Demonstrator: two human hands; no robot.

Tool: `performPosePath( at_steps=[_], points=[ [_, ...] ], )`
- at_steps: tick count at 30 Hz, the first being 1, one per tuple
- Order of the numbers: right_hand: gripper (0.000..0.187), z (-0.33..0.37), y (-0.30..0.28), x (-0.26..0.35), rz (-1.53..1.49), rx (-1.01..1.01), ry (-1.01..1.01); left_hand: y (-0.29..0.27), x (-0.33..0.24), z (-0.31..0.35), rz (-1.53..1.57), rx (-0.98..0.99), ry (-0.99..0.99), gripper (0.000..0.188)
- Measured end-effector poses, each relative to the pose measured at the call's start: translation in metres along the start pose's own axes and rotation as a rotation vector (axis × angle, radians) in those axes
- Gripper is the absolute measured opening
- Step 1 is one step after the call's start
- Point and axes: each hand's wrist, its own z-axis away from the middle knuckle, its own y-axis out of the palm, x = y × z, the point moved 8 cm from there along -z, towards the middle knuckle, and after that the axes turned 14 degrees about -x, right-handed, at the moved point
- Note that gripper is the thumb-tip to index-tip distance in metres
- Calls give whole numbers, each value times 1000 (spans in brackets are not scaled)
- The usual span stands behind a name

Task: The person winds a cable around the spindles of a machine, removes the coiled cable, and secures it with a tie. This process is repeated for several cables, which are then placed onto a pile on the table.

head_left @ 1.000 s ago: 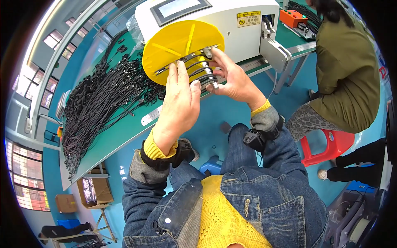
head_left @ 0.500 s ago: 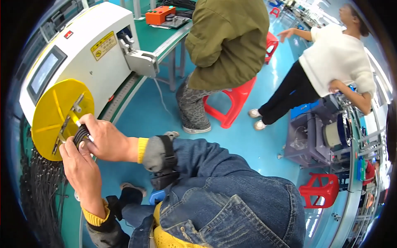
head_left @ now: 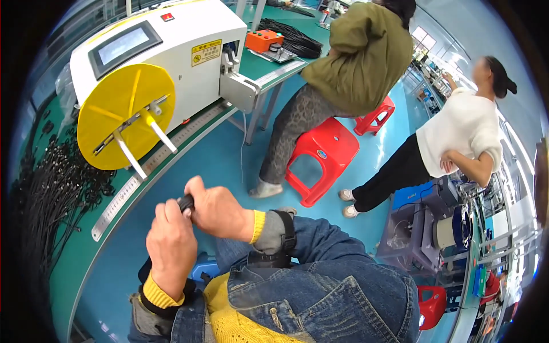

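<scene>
Between my two hands is a small coil of black cable (head_left: 186, 202), mostly covered by my fingers. My left hand (head_left: 170, 243) is closed round its near side. My right hand (head_left: 220, 212) grips it from the right, thumb side up. Both hands are in front of the table edge, apart from the winding machine (head_left: 200, 74). On that machine's front is a yellow disc (head_left: 111, 94) with two bare pale posts (head_left: 160, 132) sticking out toward me.
Loose black cables (head_left: 54, 188) pile on the green table at left, beside a steel ruler (head_left: 117, 200). An orange control box (head_left: 263, 40) and more cables (head_left: 294, 39) lie beyond the machine. A person in a green jacket (head_left: 366, 63) rises near a red stool (head_left: 326, 151); another in white (head_left: 457, 131) stands right.
My hands have drawn the coil off the disc's posts and back toward me. My view has shifted left. The person in the green jacket has risen from the red stool.
</scene>
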Motion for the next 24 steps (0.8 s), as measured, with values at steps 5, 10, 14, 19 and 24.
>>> performPosePath(
  at_steps=[5, 10, 14, 19, 24],
  points=[
    [30, 32, 46, -5, 212, 285, -64, 16, 28, 54, -37, 107, -125, 14],
    [30, 34, 74, 15, 3, 365, -62, 4, 52, 76, -102, 33, -236, 18],
    [39, 36, 94, 20, 12, 420, -92, 1, 71, 94, 7, -32, -312, 21],
    [23, 44, 128, -19, -64, 495, -179, 20, 119, 115, 707, 206, -759, 34],
    [16, 50, 149, 18, -373, 541, -253, 42, 145, 157, 1082, 226, -1404, 47]
  ],
)
